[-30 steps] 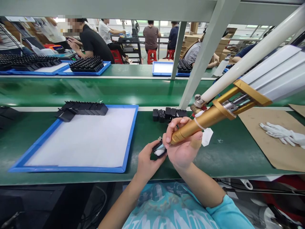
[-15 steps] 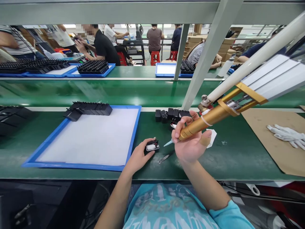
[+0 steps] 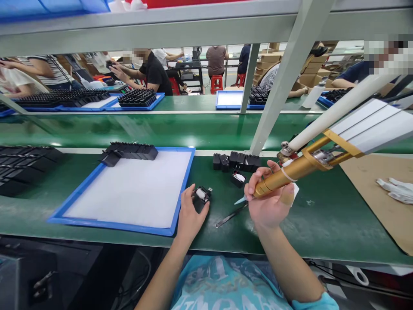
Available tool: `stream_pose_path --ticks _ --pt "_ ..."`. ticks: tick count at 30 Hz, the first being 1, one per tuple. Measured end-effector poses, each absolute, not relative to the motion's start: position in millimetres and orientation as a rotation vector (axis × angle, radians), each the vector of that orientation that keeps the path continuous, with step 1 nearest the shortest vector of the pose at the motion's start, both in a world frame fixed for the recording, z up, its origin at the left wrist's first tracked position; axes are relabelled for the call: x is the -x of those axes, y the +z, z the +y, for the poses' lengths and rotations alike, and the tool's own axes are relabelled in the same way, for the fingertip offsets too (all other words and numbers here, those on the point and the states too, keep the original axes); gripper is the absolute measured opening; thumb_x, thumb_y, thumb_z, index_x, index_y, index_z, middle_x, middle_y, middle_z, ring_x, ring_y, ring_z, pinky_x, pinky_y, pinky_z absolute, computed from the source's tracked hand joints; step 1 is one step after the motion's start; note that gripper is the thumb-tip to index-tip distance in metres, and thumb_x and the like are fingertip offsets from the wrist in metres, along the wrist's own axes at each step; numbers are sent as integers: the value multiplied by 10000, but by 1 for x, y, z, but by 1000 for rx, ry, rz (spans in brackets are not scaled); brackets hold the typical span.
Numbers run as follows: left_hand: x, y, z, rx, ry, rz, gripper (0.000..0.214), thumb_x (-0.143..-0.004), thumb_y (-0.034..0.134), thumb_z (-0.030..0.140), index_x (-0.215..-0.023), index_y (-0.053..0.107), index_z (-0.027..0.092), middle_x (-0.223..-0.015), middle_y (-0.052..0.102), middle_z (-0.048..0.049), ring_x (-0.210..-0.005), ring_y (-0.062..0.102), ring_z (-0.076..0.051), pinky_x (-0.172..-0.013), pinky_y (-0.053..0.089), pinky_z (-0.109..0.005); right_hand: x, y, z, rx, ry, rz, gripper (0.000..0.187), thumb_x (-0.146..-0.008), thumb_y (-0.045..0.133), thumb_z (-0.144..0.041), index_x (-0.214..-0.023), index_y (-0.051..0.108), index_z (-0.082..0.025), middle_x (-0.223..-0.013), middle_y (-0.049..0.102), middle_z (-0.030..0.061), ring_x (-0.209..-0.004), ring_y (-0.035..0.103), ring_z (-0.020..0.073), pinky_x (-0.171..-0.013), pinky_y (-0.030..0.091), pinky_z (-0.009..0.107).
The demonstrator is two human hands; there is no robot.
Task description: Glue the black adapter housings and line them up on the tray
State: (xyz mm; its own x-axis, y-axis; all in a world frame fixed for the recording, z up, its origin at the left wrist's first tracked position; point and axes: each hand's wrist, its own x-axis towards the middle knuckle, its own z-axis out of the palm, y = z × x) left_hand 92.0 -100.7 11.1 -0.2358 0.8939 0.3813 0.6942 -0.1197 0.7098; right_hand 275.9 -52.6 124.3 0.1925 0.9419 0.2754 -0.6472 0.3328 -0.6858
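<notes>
Fingers and thumb of the left hand (image 3: 189, 220) are parted and curve around a small black open-topped plastic casing (image 3: 202, 195), though whether they grip it cannot be told. It sits over the glossy green surface (image 3: 206, 237), right of a blue-rimmed rectangular tray (image 3: 112, 226); a smooth white part fills much of its opening, and a pale, shiny bit juts from its upper right corner.

Around a gold metal dispenser cylinder (image 3: 279, 181), the right hand (image 3: 267, 209) is curled, its thumb lifted away. The cylinder's tapered pale-blue nozzle (image 3: 239, 200) points toward the casing, apart from it. Near the nozzle lies a slim dark metal tool (image 3: 226, 219). Farther out, a second open black casing with a white part (image 3: 238, 178) lies in front of clustered black box-shaped casings (image 3: 238, 161). More black casings (image 3: 135, 150) line the tray's far edge.
</notes>
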Motion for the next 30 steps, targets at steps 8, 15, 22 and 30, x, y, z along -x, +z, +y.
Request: stream_pose_path --ticks 8,15,22,30 --pt "-79 4 -100 -1971 1100 1949 600 -894 591 352 -1434 353 245 -1446 469 -126 -1324 475 -276 -1060 463 -469 -285 120 -48 495 1187 -735 463 -761 542 -632 -1058 612 -283 -824 528 -10 -488 480 89 -345 379 214" --pt "-81 7 -97 -2037 1058 2007 491 -904 585 345 -1376 478 265 -1420 514 -94 -1256 551 -259 -1017 509 -413 -289 118 -48 482 1198 -741 476 -769 547 -629 -1077 618 -272 -832 526 -7 -490 497 93 -347 390 224" --pt "-79 11 -96 -2093 1050 2025 480 -890 605 329 -1354 506 250 -1317 576 -107 -1182 597 -259 -979 529 -415 -290 117 -48 491 1196 -742 469 -772 538 -631 -1067 619 -274 -827 515 -7 -485 490 90 -344 388 224" --pt "-81 10 -102 -2111 1070 2039 432 -905 584 319 -1327 519 249 -1395 518 -114 -1231 562 -270 -993 517 -430 -292 116 -47 499 1183 -744 469 -779 521 -632 -1069 615 -275 -823 517 -8 -487 484 90 -346 382 222"
